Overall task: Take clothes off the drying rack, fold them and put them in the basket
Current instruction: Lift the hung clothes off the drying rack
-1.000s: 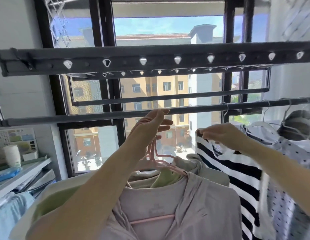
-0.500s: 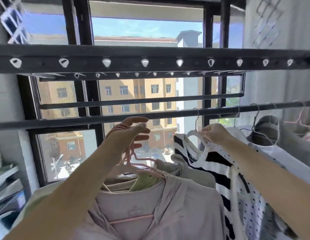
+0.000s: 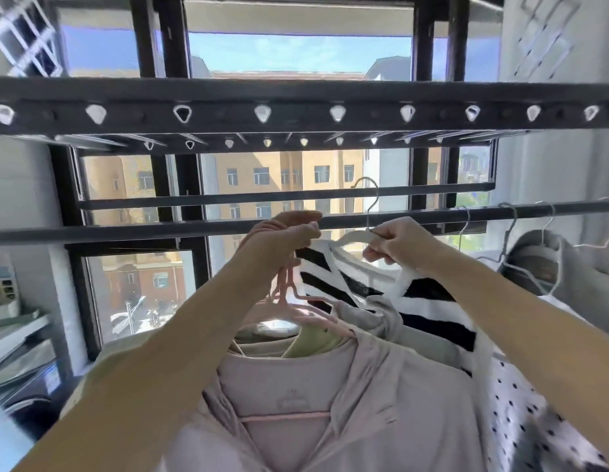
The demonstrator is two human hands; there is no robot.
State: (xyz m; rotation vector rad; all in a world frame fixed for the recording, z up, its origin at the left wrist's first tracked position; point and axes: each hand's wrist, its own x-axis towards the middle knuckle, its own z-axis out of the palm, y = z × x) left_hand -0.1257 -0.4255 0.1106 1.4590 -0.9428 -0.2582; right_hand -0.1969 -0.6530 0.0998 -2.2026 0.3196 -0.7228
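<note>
Nearest hung a pale pink hoodie (image 3: 381, 386), and behind its collar showed a green garment (image 3: 313, 344). At the right edge was a white shirt with dark dots (image 3: 520, 413). Low on the left stood a shelf (image 3: 20, 330) with blurred things on it.

Both bare forearms reached up and forward over these clothes. The striped top (image 3: 422, 301), black and white in wide bands, hung on a white hanger (image 3: 354, 237) between the two hands, just behind the hoodie. The left hand (image 3: 279, 243) was clamped on a bunch of pink hangers (image 3: 289, 291), which hung down from it. Its fingertips pointed to the right, close to the collar of the striped top. The right hand (image 3: 395, 245) pinched the white hanger at the foot of its metal hook (image 3: 371, 206). The hook stood upright, with its bend above the rod (image 3: 126, 230).

Further right, more wire hooks sat on the rod, and a grey garment (image 3: 541, 260) hung there. Above ran a dark bar (image 3: 296, 97) with a row of small holes. Behind all was a window (image 3: 187, 178) with dark frames, and outside were yellow buildings (image 3: 279, 172) under a blue sky.
</note>
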